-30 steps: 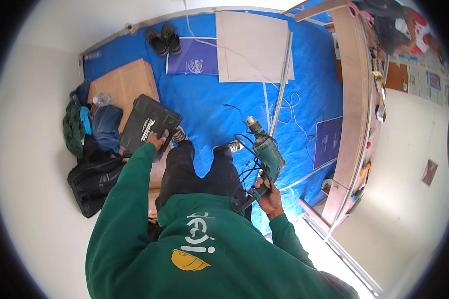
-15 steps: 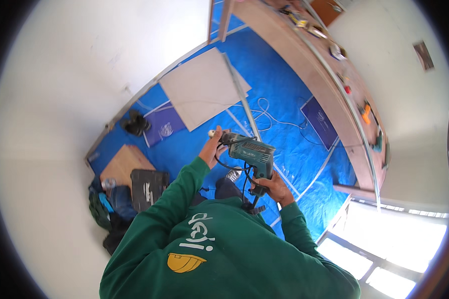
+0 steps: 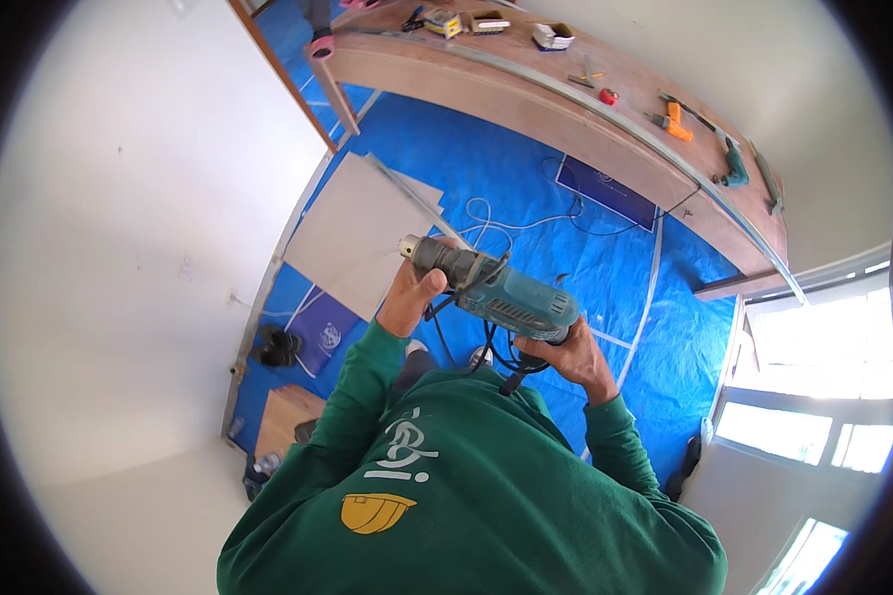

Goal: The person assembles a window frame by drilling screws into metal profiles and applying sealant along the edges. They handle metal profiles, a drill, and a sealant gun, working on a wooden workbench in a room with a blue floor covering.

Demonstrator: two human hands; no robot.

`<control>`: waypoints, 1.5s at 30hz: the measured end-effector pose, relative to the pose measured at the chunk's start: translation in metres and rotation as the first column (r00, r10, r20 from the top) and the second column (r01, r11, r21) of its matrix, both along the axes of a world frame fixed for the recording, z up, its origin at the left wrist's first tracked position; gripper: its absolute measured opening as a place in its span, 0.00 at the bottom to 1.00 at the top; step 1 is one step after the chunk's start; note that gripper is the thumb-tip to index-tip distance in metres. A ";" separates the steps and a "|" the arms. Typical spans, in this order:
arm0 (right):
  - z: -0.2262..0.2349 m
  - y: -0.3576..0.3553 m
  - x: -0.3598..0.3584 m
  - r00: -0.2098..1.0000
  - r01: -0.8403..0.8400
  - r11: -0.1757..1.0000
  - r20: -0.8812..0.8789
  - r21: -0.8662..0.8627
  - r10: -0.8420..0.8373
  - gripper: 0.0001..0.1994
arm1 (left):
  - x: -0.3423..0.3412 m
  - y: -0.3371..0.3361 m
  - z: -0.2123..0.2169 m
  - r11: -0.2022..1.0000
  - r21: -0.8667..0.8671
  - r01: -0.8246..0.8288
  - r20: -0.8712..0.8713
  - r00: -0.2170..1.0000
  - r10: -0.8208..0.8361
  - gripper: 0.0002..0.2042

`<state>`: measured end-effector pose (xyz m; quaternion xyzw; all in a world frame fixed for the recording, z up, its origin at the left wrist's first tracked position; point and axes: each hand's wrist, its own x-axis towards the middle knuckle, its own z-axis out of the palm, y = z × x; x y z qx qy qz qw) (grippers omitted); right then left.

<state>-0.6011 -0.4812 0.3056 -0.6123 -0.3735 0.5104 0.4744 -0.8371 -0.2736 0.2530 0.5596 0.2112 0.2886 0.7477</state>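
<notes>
A teal corded power drill (image 3: 516, 297) is held in front of my chest, lying almost level, with its metal chuck (image 3: 409, 248) toward the left. My left hand (image 3: 407, 299) is wrapped round the drill's dark front end, just behind the chuck; some of its fingers are hidden underneath. At the rear, my right hand (image 3: 574, 361) grips the handle, which the body of the drill mostly hides. The black power cord (image 3: 496, 342) hangs in loops below the drill, between my two hands. I cannot make out a bit in the chuck.
A long wooden bench (image 3: 526, 99) bears an orange drill (image 3: 677, 121), a teal power tool (image 3: 734, 164), a red round item (image 3: 608, 96) and small boxes. Blue sheeting (image 3: 605, 268) covers the floor, with a pale board (image 3: 352, 233), a white cable (image 3: 541, 225) and dark shoes (image 3: 278, 347) on it.
My view has turned, bringing more of the bench into sight. The drill has come up closer and rolled, so its handle now points away beneath it. Both hands stay on it.
</notes>
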 end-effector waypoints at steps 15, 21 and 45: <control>-0.054 0.016 0.057 0.834 0.398 0.868 0.512 -0.296 -0.208 0.26 | 0.097 0.093 -0.145 0.807 -0.224 0.547 -0.214 0.780 -0.588 0.17; -0.020 0.035 0.044 0.841 0.541 0.758 0.227 -0.364 -0.491 0.23 | 0.165 0.210 -0.224 0.950 -0.175 0.260 -0.540 0.781 -0.314 0.18; 0.242 0.049 0.093 -0.107 0.516 -0.306 -0.294 0.800 -0.950 0.30 | 0.121 0.386 -0.435 0.992 0.074 -0.099 -0.655 0.746 0.123 0.20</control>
